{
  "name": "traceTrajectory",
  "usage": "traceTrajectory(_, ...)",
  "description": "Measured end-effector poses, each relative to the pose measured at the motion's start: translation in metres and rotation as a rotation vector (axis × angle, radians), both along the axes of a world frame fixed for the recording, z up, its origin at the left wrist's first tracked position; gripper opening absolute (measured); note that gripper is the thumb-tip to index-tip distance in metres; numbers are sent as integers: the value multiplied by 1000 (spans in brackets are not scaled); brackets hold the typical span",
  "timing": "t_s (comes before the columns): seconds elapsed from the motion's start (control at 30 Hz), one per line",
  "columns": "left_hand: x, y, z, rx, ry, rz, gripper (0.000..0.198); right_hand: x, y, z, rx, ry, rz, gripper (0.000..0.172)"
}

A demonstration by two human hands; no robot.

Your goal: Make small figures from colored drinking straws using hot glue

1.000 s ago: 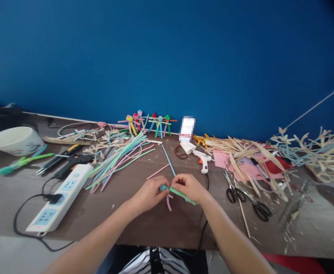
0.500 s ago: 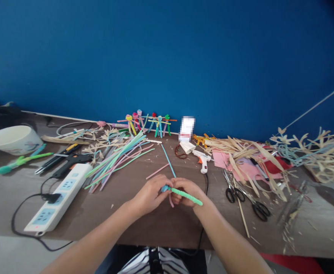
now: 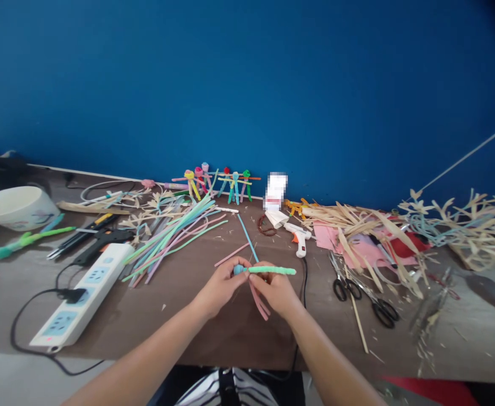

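Above the table's front part, my left hand [image 3: 218,286] pinches the rolled blue end of a pipe-cleaner figure [image 3: 272,270]. Its fuzzy mint-green length points right, roughly level. My right hand [image 3: 276,293] is closed on the figure just beside the blue end, thumb in front. Pink pipe cleaners [image 3: 259,304] hang down between the two hands; how they join the figure is hidden by my fingers. Just beyond the hands lies a blue pipe cleaner [image 3: 247,237], with a short pink one [image 3: 231,255] to its left.
Loose pipe cleaners [image 3: 175,237] lie left, beside a power strip [image 3: 82,299], a black glue gun [image 3: 103,242] and a white bowl [image 3: 16,208]. Finished-looking figures [image 3: 234,183] lean at the wall. Right are a white glue gun [image 3: 300,239], scissors [image 3: 385,311] and straw-coloured strips [image 3: 349,217].
The green length has swung from slanting down right to nearly level. More of the pink pipe cleaners shows below. My right hand has turned, its thumb now in front of the figure.
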State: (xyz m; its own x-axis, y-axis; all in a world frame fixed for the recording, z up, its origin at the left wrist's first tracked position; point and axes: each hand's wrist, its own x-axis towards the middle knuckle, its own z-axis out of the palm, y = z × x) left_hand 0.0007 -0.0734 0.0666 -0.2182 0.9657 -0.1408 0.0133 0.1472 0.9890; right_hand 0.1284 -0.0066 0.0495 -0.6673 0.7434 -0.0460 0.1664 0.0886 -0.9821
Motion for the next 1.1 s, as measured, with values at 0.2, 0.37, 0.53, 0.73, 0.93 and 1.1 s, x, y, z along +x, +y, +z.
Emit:
traceTrajectory(0.2,-1,-1,-1,7,45,-23,14,0,-1,1,132,-59,-39,10)
traceTrajectory(0.37,0,0,-2,38,218,15,15,-2,-2,-11,197,-22,-108,11)
traceTrajectory(0.53,2,2,-6,68,293,95,13,-1,-11,-9,363,-35,-180,14)
traceTrajectory(0.73,2,3,-11,89,427,74,12,0,-15,-3,535,-53,-178,18)
traceTrajectory(0.93,1,4,-15,37,271,53,13,-1,-14,-8,483,-126,-178,13)
traceTrajectory(1.1,-5,6,-17,-80,-27,59,17,9,-13,9,811,-190,-130,19)
